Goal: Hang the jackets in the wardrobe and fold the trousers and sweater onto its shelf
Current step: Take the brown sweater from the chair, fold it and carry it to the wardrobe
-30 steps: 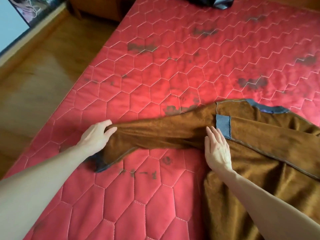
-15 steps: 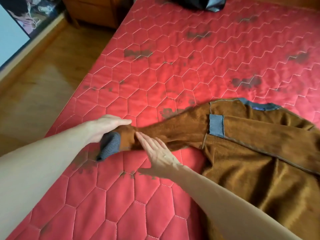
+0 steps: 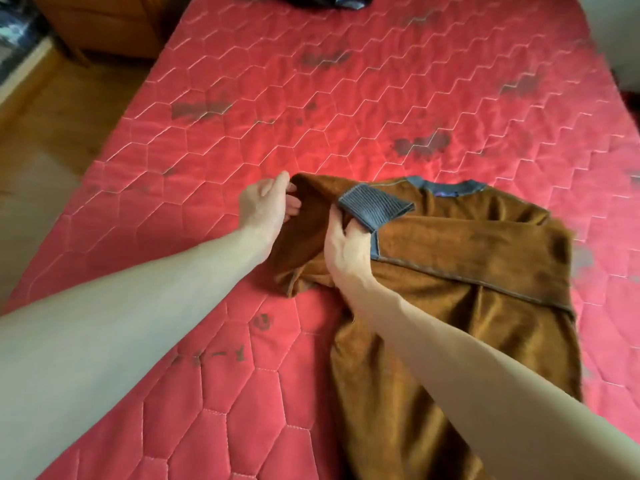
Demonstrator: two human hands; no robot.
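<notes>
Item: brown sweater [image 3: 450, 271], grey ribbed cuffs and neckband, lying flat on the red quilted mattress [image 3: 242, 98].

Progress, as judged: folding was under way and early. Both sleeves lay across the chest, the second only just brought over, its cuff [image 3: 377, 206] on the body just beyond the right fingertips. The lower body was not yet folded up, and the sweater was not yet on any shelf. No wardrobe, shelf or trousers were in view. A dark garment [image 3: 329, 0] lay at the far mattress edge, well beyond both hands; whether it was a jacket could not be told.

Left hand [image 3: 268, 206]: fingers loosely curled, thumb apart from them, pinching the fold of the sleeve at the shoulder; the fabric ran from its fingertips toward the right hand.

Right hand [image 3: 346, 251]: fingers curled over the sleeve cloth just beneath the cuff, gripping or pressing it to the body; fingertips partly hidden, so the exact grip could not be told.
</notes>
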